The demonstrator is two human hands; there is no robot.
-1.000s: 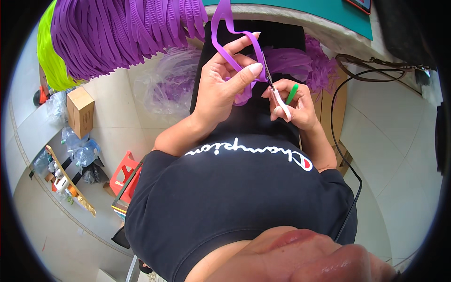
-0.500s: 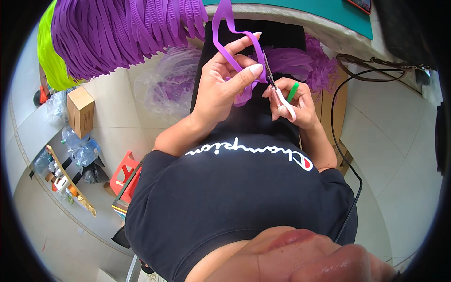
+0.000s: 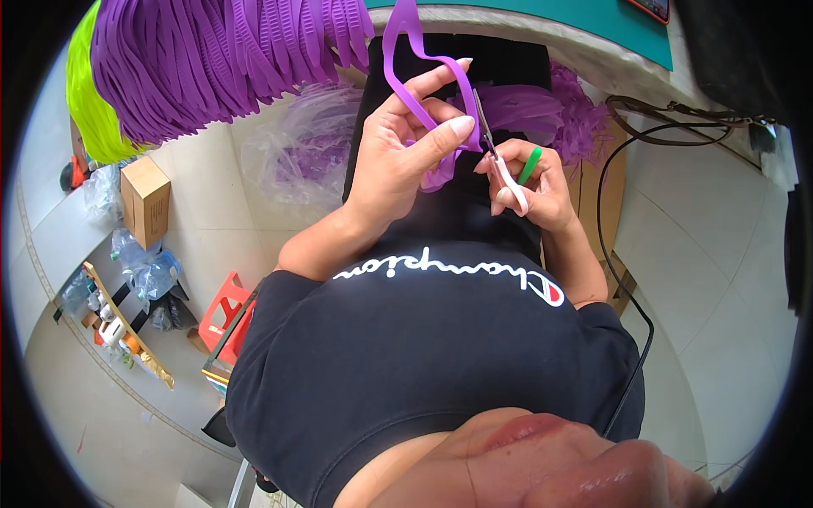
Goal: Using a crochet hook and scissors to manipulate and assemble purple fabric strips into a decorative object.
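My left hand (image 3: 406, 144) pinches a purple rubbery strap (image 3: 396, 63), with the index finger inside its loop. The strap runs up past the picture's top edge, and part of it folds below the thumb. Close by on the right, my right hand (image 3: 542, 182) grips small scissors (image 3: 506, 176) with pink-white handles and dark blades. Their blades point up along the strap's right side; I cannot tell whether they touch it. A green piece (image 3: 530, 165) shows between the right hand's fingers; whether it belongs to the scissors is unclear.
A thick bunch of purple straps (image 3: 195, 68) hangs at the upper left beside lime-green ones (image 3: 89, 93). Below, a clear plastic bag (image 3: 292, 161) holds purple pieces. A green mat (image 3: 559, 30) covers the table's edge. A carton (image 3: 146, 199), red stool (image 3: 227, 309) and black cable (image 3: 603, 212) surround me.
The scissors in my right hand have shifted slightly, and their handles look closer together. My left hand and the strap stay nearly still.
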